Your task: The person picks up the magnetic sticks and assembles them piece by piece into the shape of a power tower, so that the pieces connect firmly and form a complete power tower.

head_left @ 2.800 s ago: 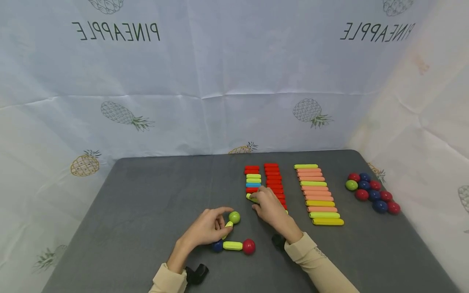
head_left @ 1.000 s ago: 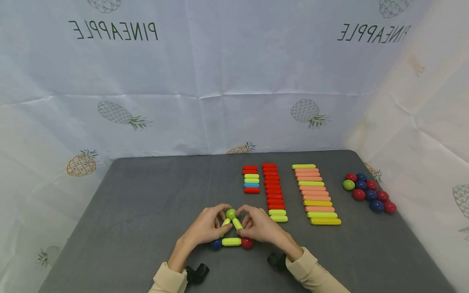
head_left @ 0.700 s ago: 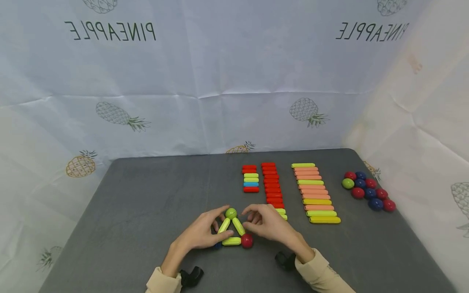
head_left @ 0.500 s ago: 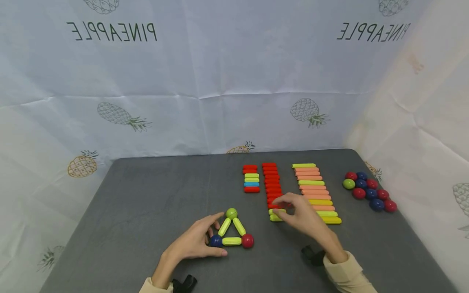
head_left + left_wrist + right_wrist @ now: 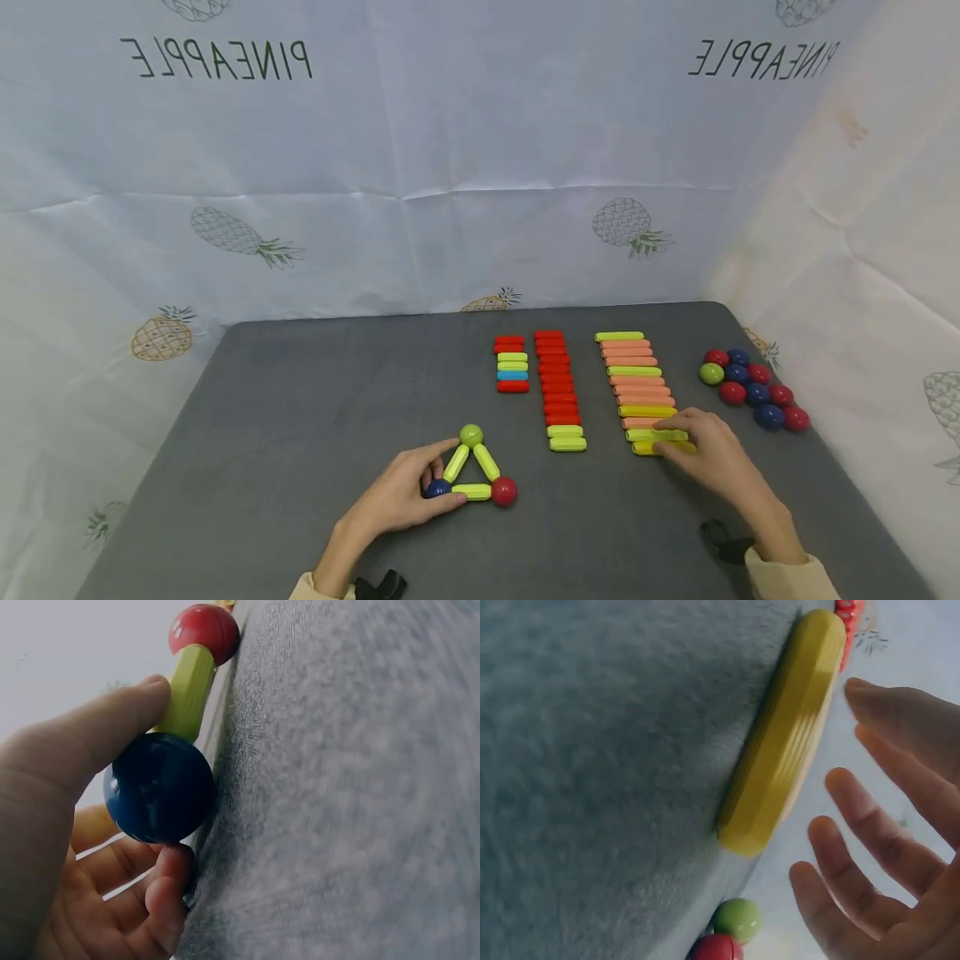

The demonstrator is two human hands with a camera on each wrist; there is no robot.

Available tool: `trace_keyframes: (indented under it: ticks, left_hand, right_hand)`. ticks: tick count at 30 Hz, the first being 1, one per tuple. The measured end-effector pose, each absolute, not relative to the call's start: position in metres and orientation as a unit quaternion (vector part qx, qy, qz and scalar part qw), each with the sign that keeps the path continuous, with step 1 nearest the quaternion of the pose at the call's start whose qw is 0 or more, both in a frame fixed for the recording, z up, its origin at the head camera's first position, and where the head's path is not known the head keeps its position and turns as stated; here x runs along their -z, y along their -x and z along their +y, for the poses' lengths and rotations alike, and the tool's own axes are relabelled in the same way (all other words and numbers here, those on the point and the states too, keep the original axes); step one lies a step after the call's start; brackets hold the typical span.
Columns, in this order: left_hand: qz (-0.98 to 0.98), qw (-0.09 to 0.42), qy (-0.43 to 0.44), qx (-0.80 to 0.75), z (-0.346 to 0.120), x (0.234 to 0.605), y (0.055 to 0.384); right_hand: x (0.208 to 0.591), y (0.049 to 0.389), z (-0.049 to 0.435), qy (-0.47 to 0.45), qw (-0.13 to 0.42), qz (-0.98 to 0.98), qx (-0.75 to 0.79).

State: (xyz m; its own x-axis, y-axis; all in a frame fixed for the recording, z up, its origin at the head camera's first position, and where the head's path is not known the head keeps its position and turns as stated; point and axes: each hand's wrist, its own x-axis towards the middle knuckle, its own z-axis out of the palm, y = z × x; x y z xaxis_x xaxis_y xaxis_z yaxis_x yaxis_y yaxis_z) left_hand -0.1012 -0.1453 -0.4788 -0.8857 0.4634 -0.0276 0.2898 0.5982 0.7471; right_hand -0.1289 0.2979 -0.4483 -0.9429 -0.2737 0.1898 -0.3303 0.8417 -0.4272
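A flat triangle of three yellow-green sticks [image 5: 487, 462] lies before me, with a green ball [image 5: 471, 435], a red ball [image 5: 504, 491] and a blue ball [image 5: 437, 488] at its corners. My left hand [image 5: 397, 495] holds the blue corner. In the left wrist view its thumb lies along the stick beside the blue ball [image 5: 159, 789], other fingers curled behind. My right hand [image 5: 718, 454] is over the near end of the long-stick row, thumb and fingers spread around the last yellow stick [image 5: 645, 448]. The right wrist view shows a gap between these fingers and that yellow stick [image 5: 780, 742].
Short red sticks [image 5: 557, 377] form a column ending in two yellow-green ones. A smaller stack holds a blue stick [image 5: 512, 376]. Salmon sticks [image 5: 636, 381] fill much of the long-stick row. Red, blue and green balls [image 5: 757, 394] cluster near the table's right edge.
My right hand took a yellow-green stick from the small stack, set it as the triangle's right side, let go and moved right. My left hand slid down to the blue corner.
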Motion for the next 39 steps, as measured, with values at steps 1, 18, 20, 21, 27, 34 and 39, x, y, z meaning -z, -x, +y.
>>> trace_keyframes:
  ticks: [1, 18, 20, 21, 27, 34, 39]
  left_hand:
    - [0.888, 0.11, -0.21, -0.394, -0.146, 0.479, 0.101]
    - [0.885, 0.11, -0.213, -0.399, -0.147, 0.482, 0.104]
    - [0.885, 0.113, -0.214, -0.398, -0.146, 0.482, 0.104]
    - [0.885, 0.113, -0.215, -0.398, -0.146, 0.482, 0.104]
    - [0.884, 0.113, -0.211, -0.4, -0.146, 0.482, 0.103]
    - [0.889, 0.115, -0.202, -0.394, -0.145, 0.481, 0.105]
    - [0.89, 0.115, -0.2, -0.394, -0.145, 0.482, 0.105]
  right_hand:
    - [0.449, 0.13, 0.295, -0.167, 0.069, -0.954, -0.237]
    - [0.439, 0.201, 0.132, -0.289, 0.031, -0.923, -0.253]
    - [0.444, 0.21, 0.122, -0.286, 0.01, -0.93, -0.231]
    - [0.446, 0.213, 0.119, -0.288, 0.002, -0.931, -0.225]
    - [0.45, 0.215, 0.107, -0.277, -0.003, -0.936, -0.216]
    - [0.455, 0.213, 0.098, -0.246, -0.015, -0.94, -0.235]
    - [0.454, 0.207, 0.097, -0.254, -0.022, -0.934, -0.252]
